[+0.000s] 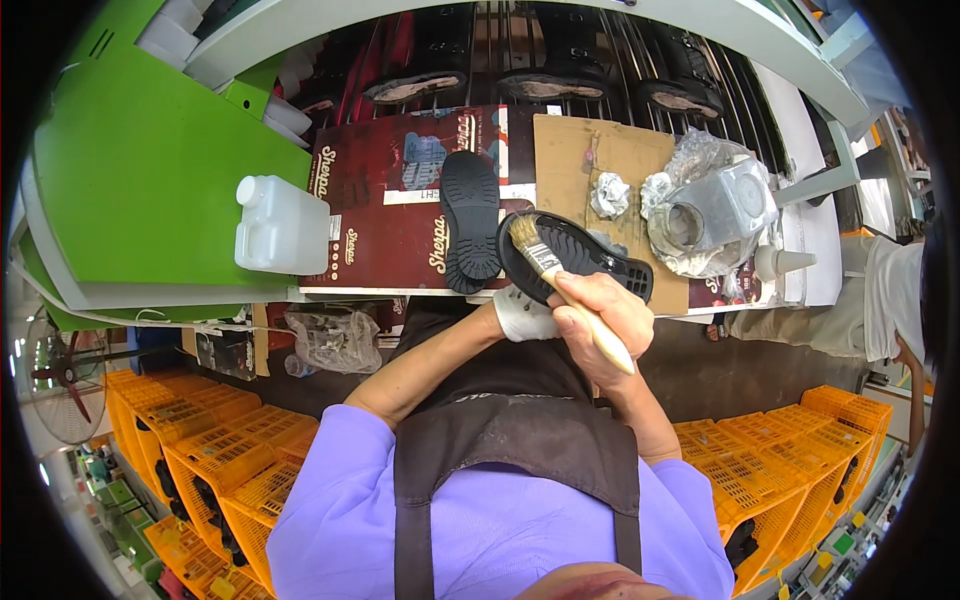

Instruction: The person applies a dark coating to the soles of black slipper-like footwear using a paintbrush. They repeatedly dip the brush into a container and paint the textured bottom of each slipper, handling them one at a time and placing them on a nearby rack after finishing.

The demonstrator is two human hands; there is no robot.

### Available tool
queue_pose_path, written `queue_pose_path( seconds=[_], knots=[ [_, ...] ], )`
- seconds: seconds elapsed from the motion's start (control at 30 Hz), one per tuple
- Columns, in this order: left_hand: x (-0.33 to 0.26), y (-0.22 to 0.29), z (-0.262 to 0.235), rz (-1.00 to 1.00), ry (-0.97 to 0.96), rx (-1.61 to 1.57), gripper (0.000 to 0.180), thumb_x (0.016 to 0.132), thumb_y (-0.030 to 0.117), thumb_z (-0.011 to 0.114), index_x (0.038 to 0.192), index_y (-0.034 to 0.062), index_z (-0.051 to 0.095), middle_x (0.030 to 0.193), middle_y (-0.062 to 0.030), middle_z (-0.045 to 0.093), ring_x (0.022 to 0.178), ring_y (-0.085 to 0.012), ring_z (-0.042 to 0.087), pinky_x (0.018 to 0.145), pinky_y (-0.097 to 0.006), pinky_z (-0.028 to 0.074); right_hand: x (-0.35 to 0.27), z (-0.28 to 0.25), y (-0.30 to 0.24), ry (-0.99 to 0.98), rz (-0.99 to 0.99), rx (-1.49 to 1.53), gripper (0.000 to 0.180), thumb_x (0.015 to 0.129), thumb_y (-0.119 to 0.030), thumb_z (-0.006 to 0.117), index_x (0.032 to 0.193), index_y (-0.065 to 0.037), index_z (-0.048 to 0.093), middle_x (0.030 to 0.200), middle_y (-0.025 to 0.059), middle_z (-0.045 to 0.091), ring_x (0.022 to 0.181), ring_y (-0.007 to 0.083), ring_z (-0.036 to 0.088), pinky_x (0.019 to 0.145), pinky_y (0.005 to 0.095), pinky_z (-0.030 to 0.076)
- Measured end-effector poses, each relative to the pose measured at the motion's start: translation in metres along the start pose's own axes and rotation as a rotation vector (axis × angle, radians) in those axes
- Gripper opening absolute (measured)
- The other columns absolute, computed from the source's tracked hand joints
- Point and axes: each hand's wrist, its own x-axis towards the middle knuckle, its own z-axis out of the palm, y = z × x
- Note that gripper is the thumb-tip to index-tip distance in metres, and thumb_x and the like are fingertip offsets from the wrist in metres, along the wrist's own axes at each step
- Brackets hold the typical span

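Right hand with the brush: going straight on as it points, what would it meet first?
Likely the black sole by the brush; depth between it and the right hand is unclear.

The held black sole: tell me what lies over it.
The brush crosses the left end of the ribbed black sole. The right hand covers part of its near edge; the surface beneath hand and brush cannot be seen.

From the held sole point(590, 245), a lane toward 12 o'clock crosses brown cardboard point(560, 160) until boots point(560, 60) bar it. A loose sole point(470, 215) blocks 9 o'clock, with passage over red cardboard point(390, 250) beyond, then a white jug point(285, 228). Crumpled paper point(609, 196) obstructs 1 o'clock; a clear container point(738, 203), 2.
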Motion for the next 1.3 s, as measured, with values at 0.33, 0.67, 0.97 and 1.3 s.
queue_pose_path(
  seconds=[0.33, 0.67, 0.97, 1.3],
  knots=[
    [0.002, 0.004, -0.002, 0.035, -0.055, -0.029, 0.019, 0.078, 0.023, 0.066, 0.088, 0.0077, 0.062, 0.084, -0.0089, 0.062, 0.08, -0.0237, 0.06, 0.068, -0.036, 0.047, 0.007, -0.013, 0.003, -0.101, -0.011, -0.018, 0.025, 0.073, -0.007, 0.073, 0.093, 0.006, 0.065, 0.074, 0.0134, 0.066, 0.061, 0.0218, 0.064, 0.055, 0.0278, 0.051],
    [-0.002, 0.005, -0.017, -0.132, -0.355, -0.416, 0.042, 0.08, 0.023, 0.072, 0.115, 0.0042, 0.058, 0.111, -0.0077, 0.061, 0.103, -0.0177, 0.059, 0.087, -0.032, 0.049, 0.022, -0.034, 0.017, -0.233, -0.073, -0.061, 0.02, 0.081, -0.014, 0.067, 0.091, 0.003, 0.065, 0.068, 0.0121, 0.065, 0.056, 0.0197, 0.062, 0.051, 0.0272, 0.047],
    [0.013, 0.026, -0.033, -0.12, -0.419, -0.412, 0.046, 0.074, 0.019, 0.077, 0.112, 0.0027, 0.058, 0.106, -0.0086, 0.063, 0.097, -0.0166, 0.059, 0.084, -0.032, 0.049, 0.032, -0.052, 0.03, -0.368, -0.004, -0.035, 0.019, 0.073, -0.008, 0.073, 0.089, 0.0, 0.067, 0.078, 0.0104, 0.068, 0.063, 0.0211, 0.064, 0.056, 0.0291, 0.05],
    [0.013, -0.009, -0.034, -0.187, -0.678, -0.571, 0.068, 0.068, 0.016, 0.082, 0.125, 0.0009, 0.049, 0.116, -0.0113, 0.059, 0.105, -0.0199, 0.057, 0.092, -0.034, 0.046, 0.043, -0.068, 0.047, -0.474, 0.135, 0.057, 0.018, 0.076, -0.01, 0.071, 0.09, 0.001, 0.068, 0.08, 0.0121, 0.069, 0.069, 0.0204, 0.067, 0.062, 0.0288, 0.052]
  ],
)
